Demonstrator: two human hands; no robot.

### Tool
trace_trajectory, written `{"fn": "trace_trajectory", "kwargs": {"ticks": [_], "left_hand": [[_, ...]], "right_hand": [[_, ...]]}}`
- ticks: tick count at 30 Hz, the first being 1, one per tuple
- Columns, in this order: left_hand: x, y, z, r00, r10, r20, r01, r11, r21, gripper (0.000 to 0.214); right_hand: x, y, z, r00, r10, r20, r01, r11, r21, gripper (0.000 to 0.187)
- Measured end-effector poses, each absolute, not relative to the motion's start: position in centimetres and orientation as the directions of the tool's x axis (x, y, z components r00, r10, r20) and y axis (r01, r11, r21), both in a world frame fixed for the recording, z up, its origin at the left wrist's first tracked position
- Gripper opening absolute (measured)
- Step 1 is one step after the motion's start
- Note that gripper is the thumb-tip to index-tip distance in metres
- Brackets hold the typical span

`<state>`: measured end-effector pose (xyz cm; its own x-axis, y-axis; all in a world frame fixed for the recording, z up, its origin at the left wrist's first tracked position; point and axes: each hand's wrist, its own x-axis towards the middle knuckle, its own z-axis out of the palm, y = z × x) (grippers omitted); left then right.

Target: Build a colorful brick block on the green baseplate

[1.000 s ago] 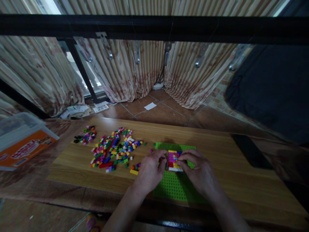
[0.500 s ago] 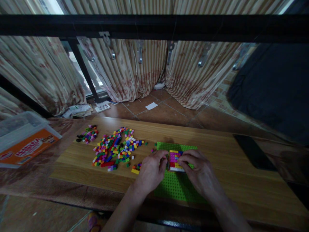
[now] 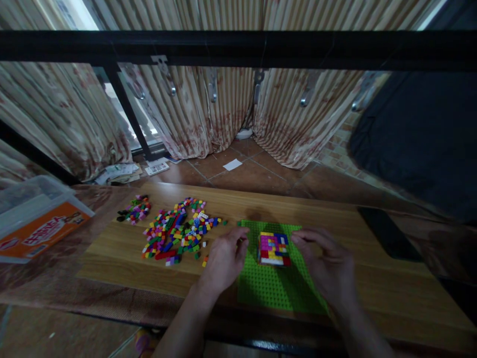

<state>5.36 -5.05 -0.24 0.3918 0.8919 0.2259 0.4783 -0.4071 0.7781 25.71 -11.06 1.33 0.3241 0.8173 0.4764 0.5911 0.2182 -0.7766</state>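
Observation:
A multicoloured block of small bricks [image 3: 274,248] stands on a green baseplate [image 3: 278,288] on the wooden table. My left hand [image 3: 224,258] rests just left of the block, fingers loosely curled, holding nothing that I can see. Hovering right of the block, my right hand [image 3: 330,266] is slightly blurred, its fingers apart and empty. Neither hand touches the block.
A heap of loose coloured bricks [image 3: 175,233] lies left of the plate, with a smaller heap [image 3: 134,209] farther left. An orange-labelled plastic box [image 3: 35,223] sits at the far left. A dark phone [image 3: 385,232] lies at the right. A black rail [image 3: 238,47] crosses above.
Both hands have let go of the brick block and drawn apart, the left one to the left and the right one to the right. The block stays on the plate.

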Motion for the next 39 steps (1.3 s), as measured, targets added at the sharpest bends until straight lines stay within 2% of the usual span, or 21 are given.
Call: {"fn": "trace_trajectory", "kwargs": {"ticks": [3,5,9,12,15,20,25,34,39], "left_hand": [[4.5,-4.3,0.1,0.322,0.912,0.254,0.45,-0.384,0.806,0.023],[3.7,-3.7,0.4,0.226,0.935,0.273,0.425,-0.347,0.836,0.022],[1.8,-2.6,0.7,-0.036,0.968,0.25,0.325,-0.225,0.918,0.024],[0.6,-2.1,0.8,-0.126,0.971,0.204,0.239,-0.17,0.956,0.026],[0.1,-2.0,0.7,-0.132,0.972,0.194,0.22,-0.162,0.962,0.025],[0.2,-2.0,0.7,-0.134,0.976,0.173,0.15,-0.152,0.977,0.025],[0.2,-2.0,0.7,-0.127,0.98,0.151,0.132,-0.135,0.982,0.025],[-0.3,-2.0,1.0,-0.094,0.986,0.138,0.164,-0.121,0.979,0.022],[-0.4,-2.0,1.0,-0.082,0.985,0.15,0.204,-0.131,0.97,0.024]], "right_hand": [[25.5,-11.2,1.8,0.468,0.721,0.511,0.538,0.227,-0.812,0.007],[24.7,-11.4,2.0,0.457,0.718,0.526,0.542,0.244,-0.804,0.005],[21.7,-12.3,1.9,0.243,0.809,0.535,0.603,0.306,-0.737,0.005],[19.0,-12.7,1.2,-0.013,0.862,0.506,0.612,0.407,-0.678,0.011],[16.7,-12.6,0.0,-0.152,0.889,0.431,0.641,0.421,-0.642,0.015],[14.2,-12.0,-2.1,-0.243,0.914,0.325,0.682,0.399,-0.613,0.018],[12.4,-11.3,-3.2,-0.237,0.913,0.333,0.735,0.392,-0.553,0.015],[10.0,-10.0,-4.6,-0.22,0.885,0.41,0.888,0.356,-0.292,0.015],[9.6,-10.1,-4.6,-0.208,0.888,0.409,0.899,0.339,-0.278,0.016]]}}
